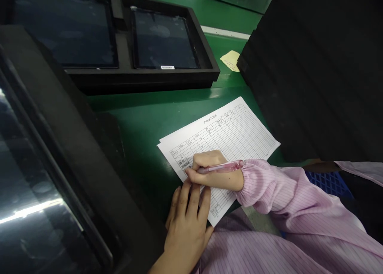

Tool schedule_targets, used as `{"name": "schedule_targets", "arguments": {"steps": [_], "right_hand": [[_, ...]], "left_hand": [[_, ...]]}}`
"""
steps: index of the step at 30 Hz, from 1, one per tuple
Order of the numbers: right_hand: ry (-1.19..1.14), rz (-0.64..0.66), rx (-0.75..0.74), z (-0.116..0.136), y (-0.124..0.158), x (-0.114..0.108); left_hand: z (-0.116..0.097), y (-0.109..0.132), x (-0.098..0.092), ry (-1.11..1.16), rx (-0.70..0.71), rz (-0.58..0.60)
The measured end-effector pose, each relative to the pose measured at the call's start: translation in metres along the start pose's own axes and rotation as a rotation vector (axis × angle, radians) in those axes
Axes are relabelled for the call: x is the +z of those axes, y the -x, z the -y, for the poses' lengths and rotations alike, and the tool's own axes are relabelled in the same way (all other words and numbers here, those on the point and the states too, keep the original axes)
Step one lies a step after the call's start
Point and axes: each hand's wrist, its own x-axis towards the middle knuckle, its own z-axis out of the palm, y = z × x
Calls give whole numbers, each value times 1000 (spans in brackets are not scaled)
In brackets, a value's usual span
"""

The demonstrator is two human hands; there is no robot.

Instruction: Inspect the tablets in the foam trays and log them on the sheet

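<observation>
A white printed form (pixel 233 134) with a ruled table lies on the green table (pixel 143 118). My right hand (pixel 214 172) is closed around a pink pen (pixel 223 168), whose tip rests on the form's lower left rows. My left hand (pixel 187 220) lies flat with its fingers stretched out, pressing the form's near corner. Both arms wear pink striped sleeves.
A black tray (pixel 125 72) holding two dark screen panels sits at the back. A large dark panel in black foam (pixel 44 178) fills the left. A tall black stack (pixel 317 70) stands on the right, with a yellow note (pixel 231 60) beside it and a blue crate (pixel 330 184) below.
</observation>
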Motion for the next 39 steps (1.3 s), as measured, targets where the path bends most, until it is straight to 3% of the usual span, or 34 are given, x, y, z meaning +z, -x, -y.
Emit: {"name": "schedule_targets", "arguments": {"steps": [15, 20, 27, 29, 34, 39], "right_hand": [[59, 89, 46, 4, -3, -3], [-47, 25, -2, 1, -1, -2], [-368, -64, 252, -1, -4, -7], [-336, -80, 293, 2, -5, -10], [-231, -49, 301, 4, -7, -15], [-167, 31, 329, 0, -9, -17]], "left_hand": [[1, 3, 2, 12, -8, 6], [1, 2, 1, 25, -8, 7], [0, 4, 3, 13, -14, -2], [-1, 3, -1, -26, -10, 33], [-2, -2, -17, -37, -38, 246], [-6, -5, -21, -96, -50, 172]]}}
